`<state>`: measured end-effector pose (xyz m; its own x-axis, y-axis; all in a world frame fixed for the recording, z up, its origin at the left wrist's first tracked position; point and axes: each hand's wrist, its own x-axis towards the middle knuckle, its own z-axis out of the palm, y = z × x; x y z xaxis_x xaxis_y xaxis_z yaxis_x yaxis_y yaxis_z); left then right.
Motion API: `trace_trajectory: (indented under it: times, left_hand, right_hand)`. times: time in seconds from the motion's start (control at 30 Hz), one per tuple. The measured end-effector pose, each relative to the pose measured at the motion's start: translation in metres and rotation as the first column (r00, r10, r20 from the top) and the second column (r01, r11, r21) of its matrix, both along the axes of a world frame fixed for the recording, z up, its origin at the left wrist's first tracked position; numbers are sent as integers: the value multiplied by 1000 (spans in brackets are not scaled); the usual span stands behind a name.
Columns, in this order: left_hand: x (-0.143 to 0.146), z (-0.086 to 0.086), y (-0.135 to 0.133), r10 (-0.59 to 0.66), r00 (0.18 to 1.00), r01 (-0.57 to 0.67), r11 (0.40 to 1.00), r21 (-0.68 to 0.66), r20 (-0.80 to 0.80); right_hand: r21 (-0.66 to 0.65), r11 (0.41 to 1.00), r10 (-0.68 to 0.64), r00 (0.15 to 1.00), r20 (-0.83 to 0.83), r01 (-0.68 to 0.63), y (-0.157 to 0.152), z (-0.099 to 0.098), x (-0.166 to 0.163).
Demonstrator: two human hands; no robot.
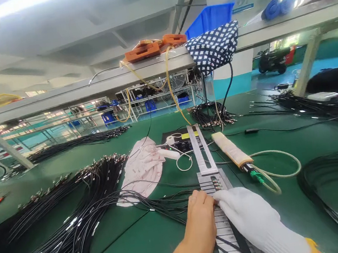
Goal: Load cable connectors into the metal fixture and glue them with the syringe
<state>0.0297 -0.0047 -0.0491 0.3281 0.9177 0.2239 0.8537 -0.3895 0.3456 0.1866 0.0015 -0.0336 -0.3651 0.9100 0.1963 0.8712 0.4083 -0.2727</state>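
Head view, bare left hand [201, 217] and gloved right hand [248, 211] over slotted metal fixture [222, 224], either grip's contents not determinable, black cables [105, 176] toward nine o'clock.

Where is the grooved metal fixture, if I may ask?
In the head view, the metal fixture lies right of centre, partly under the left hand and gloved right hand.

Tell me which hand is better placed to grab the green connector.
Probably the right hand: it is nearer, on the same side of the metal fixture as the green connector. The left hand would likely have to cross over.
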Motion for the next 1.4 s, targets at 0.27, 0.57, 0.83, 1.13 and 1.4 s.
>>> trace_trajectory:
  times: [0.27, 0.57, 0.83, 1.13, 1.4]
  left_hand:
    - [-5, 10, -24, -65, 912, 91, 995, 46, -406]
    - [0, 5, -32, -151, 863, 106, 987, -121, -482]
    - [-3, 48, -22, -165, 929, 68, 956, -286, -332]
    - [-10, 30, -16, -172, 924, 103, 972, -210, -342]
    - [-13, 60, -20, -120, 966, 59, 965, -255, -227]
  right_hand:
    - [159, 983, 75, 990, 119, -94, -6, -13, -7]
    - [279, 950, 84, 976, 201, -139, -12, -43, -13]
    - [116, 988, 62, 952, 299, -101, -12, -10, -11]
    - [97, 994, 21, 976, 217, -43, -15, 2, -16]
    - [-7, 998, 68, 992, -109, -69, -4, 13, 2]
